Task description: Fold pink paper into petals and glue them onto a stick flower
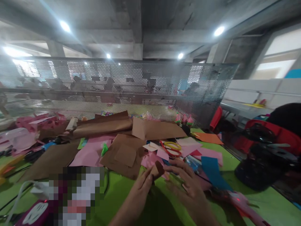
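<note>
My left hand pinches a small rolled piece of brown paper between thumb and fingers, just above the green table. My right hand hovers to the right of it with fingers spread and slightly blurred, holding nothing that I can see. Both hands are over a litter of pink paper scraps. Red and yellow scissors lie just beyond the hands. A blue paper sheet lies to the right of my right hand.
Brown paper sheets and pink sheets cover the middle of the table. A perforated metal screen stands behind. A pink glue gun lies at the right front. A black and red bag sits at the right edge.
</note>
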`<action>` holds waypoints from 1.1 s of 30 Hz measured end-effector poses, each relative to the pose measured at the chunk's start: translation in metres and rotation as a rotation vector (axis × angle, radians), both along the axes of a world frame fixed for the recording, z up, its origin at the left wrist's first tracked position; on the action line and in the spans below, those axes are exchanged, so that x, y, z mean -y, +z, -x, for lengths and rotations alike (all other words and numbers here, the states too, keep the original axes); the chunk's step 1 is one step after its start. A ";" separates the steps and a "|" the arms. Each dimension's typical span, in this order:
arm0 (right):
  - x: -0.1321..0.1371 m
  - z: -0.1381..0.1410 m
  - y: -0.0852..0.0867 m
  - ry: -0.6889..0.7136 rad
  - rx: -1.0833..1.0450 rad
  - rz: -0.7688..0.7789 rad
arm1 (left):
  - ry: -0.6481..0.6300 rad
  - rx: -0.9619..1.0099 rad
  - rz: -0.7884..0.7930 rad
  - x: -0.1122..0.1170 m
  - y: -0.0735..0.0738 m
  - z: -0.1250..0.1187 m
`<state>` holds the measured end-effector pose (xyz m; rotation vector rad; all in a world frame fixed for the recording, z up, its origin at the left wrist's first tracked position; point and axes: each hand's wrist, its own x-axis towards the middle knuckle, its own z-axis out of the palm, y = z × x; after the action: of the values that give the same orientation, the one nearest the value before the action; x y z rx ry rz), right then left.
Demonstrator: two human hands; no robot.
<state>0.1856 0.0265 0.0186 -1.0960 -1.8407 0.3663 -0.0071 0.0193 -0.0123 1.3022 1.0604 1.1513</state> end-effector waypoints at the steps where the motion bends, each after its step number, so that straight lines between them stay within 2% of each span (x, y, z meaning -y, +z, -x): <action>1: 0.000 0.002 0.000 0.009 0.019 0.002 | -0.016 -0.014 -0.021 0.001 0.000 -0.002; 5: 0.000 0.008 -0.001 0.029 0.075 0.016 | -0.076 -0.082 -0.072 0.001 -0.003 -0.008; 10: -0.001 0.006 -0.002 0.030 0.054 0.050 | -0.105 -0.162 -0.057 0.003 -0.003 -0.010; 17: -0.001 0.005 0.002 0.002 -0.035 0.088 | -0.123 -0.009 -0.030 0.004 -0.002 -0.008; 22: 0.004 0.010 0.009 0.001 0.027 0.154 | -0.127 0.008 -0.010 0.006 0.002 -0.008; 28: 0.005 0.012 0.009 0.022 0.045 0.093 | -0.141 0.006 -0.027 0.007 -0.001 -0.009; 33: 0.007 0.015 0.008 0.035 0.070 0.111 | -0.083 0.001 0.071 0.008 -0.002 -0.009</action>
<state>0.1709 0.0200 0.0265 -1.1665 -1.9226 0.4602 0.0019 0.0109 -0.0139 1.2781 1.0282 1.0431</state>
